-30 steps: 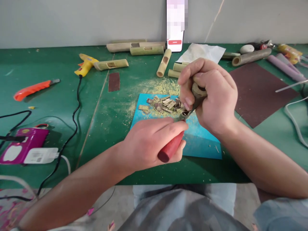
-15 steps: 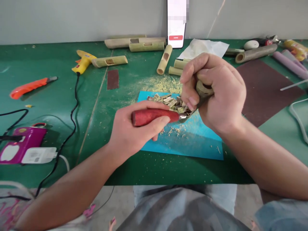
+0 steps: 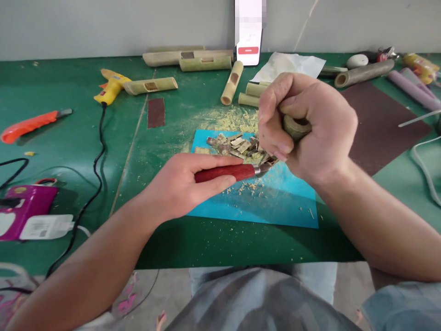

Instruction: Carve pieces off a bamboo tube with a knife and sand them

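My left hand (image 3: 184, 186) is closed round the red wooden handle of a carving tool (image 3: 225, 174). Its metal ferrule and short blade point right; the tip lies close to my right hand, and its exact shape is hard to make out. A bamboo tube (image 3: 295, 128) sits in the fist of my right hand (image 3: 317, 128), one open end showing and the rest hidden by fingers and palm. Beneath both hands lies a blue sheet (image 3: 275, 207), bearing a heap of bamboo chips (image 3: 237, 145) and fine shavings.
Cut bamboo tubes (image 3: 206, 63) lie along the back. Left are a yellow glue gun (image 3: 112, 87), an orange utility knife (image 3: 32, 125), a purple power strip (image 3: 31, 207) and a trailing black cord. A phone (image 3: 248, 50) leans on the wall; brown sandpaper (image 3: 382, 124) lies right.
The left hand and carving tool have lowered slightly, and the handle lies flatter in the grip. My right hand still grips the bamboo tube, nearly in place. The whole view has shifted a little.
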### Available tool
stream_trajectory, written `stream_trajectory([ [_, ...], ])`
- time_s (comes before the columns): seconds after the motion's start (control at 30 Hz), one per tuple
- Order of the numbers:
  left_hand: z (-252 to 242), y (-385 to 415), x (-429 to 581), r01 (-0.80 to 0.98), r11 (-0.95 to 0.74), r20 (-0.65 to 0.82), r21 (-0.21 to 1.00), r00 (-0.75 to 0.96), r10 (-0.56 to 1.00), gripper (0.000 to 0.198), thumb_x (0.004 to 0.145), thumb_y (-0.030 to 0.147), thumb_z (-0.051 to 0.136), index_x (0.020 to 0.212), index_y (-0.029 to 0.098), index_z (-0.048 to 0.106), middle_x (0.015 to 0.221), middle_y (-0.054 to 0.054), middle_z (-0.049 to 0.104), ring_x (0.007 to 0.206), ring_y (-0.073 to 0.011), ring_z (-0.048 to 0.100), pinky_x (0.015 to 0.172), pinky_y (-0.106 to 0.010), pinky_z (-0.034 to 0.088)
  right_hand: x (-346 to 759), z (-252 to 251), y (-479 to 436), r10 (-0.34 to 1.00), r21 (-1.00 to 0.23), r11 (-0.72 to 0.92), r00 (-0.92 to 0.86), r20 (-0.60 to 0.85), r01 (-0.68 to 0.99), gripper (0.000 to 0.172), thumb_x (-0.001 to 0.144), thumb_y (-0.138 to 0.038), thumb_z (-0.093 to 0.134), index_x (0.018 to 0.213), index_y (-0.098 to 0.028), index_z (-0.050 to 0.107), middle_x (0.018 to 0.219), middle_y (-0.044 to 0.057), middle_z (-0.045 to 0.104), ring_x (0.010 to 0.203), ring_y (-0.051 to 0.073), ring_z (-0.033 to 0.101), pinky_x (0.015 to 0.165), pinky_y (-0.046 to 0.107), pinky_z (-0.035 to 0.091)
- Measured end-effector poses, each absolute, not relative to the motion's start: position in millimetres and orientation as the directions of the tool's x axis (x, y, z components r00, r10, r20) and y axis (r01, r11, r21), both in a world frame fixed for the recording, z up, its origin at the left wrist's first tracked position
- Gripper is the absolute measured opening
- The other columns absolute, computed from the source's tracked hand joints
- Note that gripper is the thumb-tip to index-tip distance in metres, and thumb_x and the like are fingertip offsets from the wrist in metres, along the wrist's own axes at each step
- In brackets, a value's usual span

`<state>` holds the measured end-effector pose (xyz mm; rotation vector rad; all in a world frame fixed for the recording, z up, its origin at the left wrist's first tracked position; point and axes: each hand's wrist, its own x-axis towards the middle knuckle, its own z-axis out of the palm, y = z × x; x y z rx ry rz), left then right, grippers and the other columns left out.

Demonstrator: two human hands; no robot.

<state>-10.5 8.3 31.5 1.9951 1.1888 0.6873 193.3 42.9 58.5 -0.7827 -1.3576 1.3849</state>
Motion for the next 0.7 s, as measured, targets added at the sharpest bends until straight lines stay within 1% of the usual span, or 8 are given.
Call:
stream_trajectory([
  [0.1, 32.8, 4.0, -7.2, 0.518, -0.374, 0.107, 0.769, 0.473, 0.875, 0.029, 0.087, 0.030, 0.066, 0.114, 0.028, 0.075, 0.102, 0.001, 0.079, 0.081, -0.0176, 0.074, 0.068, -0.023, 0.057, 192.8, 60.6, 42.8, 0.921, -0.956, 0.130, -0.326, 0.214, -0.261, 0.025, 0.082, -0.016, 0.043, 0.062, -0.024, 0.055, 0.040, -0.005, 0.039, 0.034, 0.012, 0.028, 0.037, 0.027, 0.024],
  [0.2, 37.3, -0.4, -3.9, 0.522, -0.379, 0.060, 0.765, 0.527, 0.848, 0.035, 0.090, 0.027, 0.061, 0.124, 0.026, 0.070, 0.115, 0.000, 0.076, 0.098, -0.0186, 0.074, 0.084, -0.025, 0.058, 192.0, 59.8, 42.8, 0.901, -0.934, 0.119, -0.358, 0.245, -0.338, 0.027, 0.079, -0.011, 0.040, 0.061, -0.022, 0.056, 0.039, -0.005, 0.041, 0.033, 0.012, 0.026, 0.036, 0.027, 0.022],
  [0.3, 37.3, -4.5, -0.9, 0.519, -0.339, -0.007, 0.785, 0.554, 0.832, 0.039, 0.092, 0.026, 0.058, 0.130, 0.026, 0.066, 0.121, -0.001, 0.073, 0.104, -0.0192, 0.073, 0.089, -0.026, 0.058, 191.9, 57.3, 43.1, 0.902, -0.914, 0.138, -0.333, 0.274, -0.381, 0.027, 0.081, -0.011, 0.040, 0.061, -0.022, 0.055, 0.039, -0.005, 0.040, 0.033, 0.011, 0.025, 0.036, 0.027, 0.020],
  [0.4, 30.8, -9.7, 2.9, 0.468, -0.290, -0.011, 0.835, 0.541, 0.841, 0.041, 0.092, 0.027, 0.059, 0.132, 0.026, 0.064, 0.124, 0.000, 0.072, 0.108, -0.0202, 0.072, 0.091, -0.028, 0.059, 191.5, 54.9, 42.1, 0.923, -0.920, 0.193, -0.256, 0.288, -0.340, 0.025, 0.084, -0.016, 0.045, 0.062, -0.023, 0.053, 0.041, -0.006, 0.036, 0.034, 0.011, 0.025, 0.037, 0.028, 0.022],
  [0.53, 24.5, -16.8, 8.6, 0.385, -0.173, -0.043, 0.906, 0.492, 0.870, 0.040, 0.092, 0.027, 0.058, 0.132, 0.026, 0.064, 0.129, 0.000, 0.069, 0.117, -0.0213, 0.068, 0.099, -0.032, 0.056, 187.7, 52.0, 37.0, 0.952, -0.944, 0.209, -0.167, 0.256, -0.256, 0.021, 0.085, -0.020, 0.050, 0.065, -0.025, 0.052, 0.043, -0.006, 0.034, 0.036, 0.013, 0.027, 0.040, 0.028, 0.027],
  [0.6, 25.2, -18.3, 10.7, 0.336, -0.086, -0.082, 0.938, 0.455, 0.887, 0.037, 0.093, 0.028, 0.058, 0.128, 0.026, 0.067, 0.127, 0.000, 0.070, 0.115, -0.0217, 0.069, 0.097, -0.033, 0.057, 184.8, 50.6, 34.1, 0.952, -0.932, 0.236, -0.128, 0.279, -0.273, 0.022, 0.085, -0.018, 0.047, 0.065, -0.026, 0.051, 0.043, -0.006, 0.034, 0.036, 0.013, 0.027, 0.040, 0.029, 0.026],
  [0.63, 26.1, -18.4, 11.6, 0.307, -0.045, -0.097, 0.951, 0.433, 0.896, 0.034, 0.093, 0.028, 0.058, 0.125, 0.026, 0.069, 0.122, 0.000, 0.073, 0.109, -0.0217, 0.071, 0.091, -0.033, 0.060, 183.6, 49.9, 33.0, 0.949, -0.924, 0.251, -0.112, 0.293, -0.290, 0.022, 0.085, -0.017, 0.046, 0.065, -0.025, 0.051, 0.044, -0.005, 0.035, 0.036, 0.013, 0.027, 0.039, 0.029, 0.025],
  [0.7, 27.7, -17.8, 13.0, 0.262, 0.028, -0.134, 0.965, 0.398, 0.908, 0.032, 0.093, 0.029, 0.058, 0.121, 0.025, 0.072, 0.102, -0.001, 0.078, 0.087, -0.0194, 0.074, 0.068, -0.028, 0.060, 182.5, 48.9, 32.0, 0.945, -0.908, 0.271, -0.093, 0.315, -0.319, 0.023, 0.085, -0.015, 0.045, 0.066, -0.025, 0.051, 0.044, -0.005, 0.036, 0.036, 0.012, 0.027, 0.039, 0.029, 0.024],
])
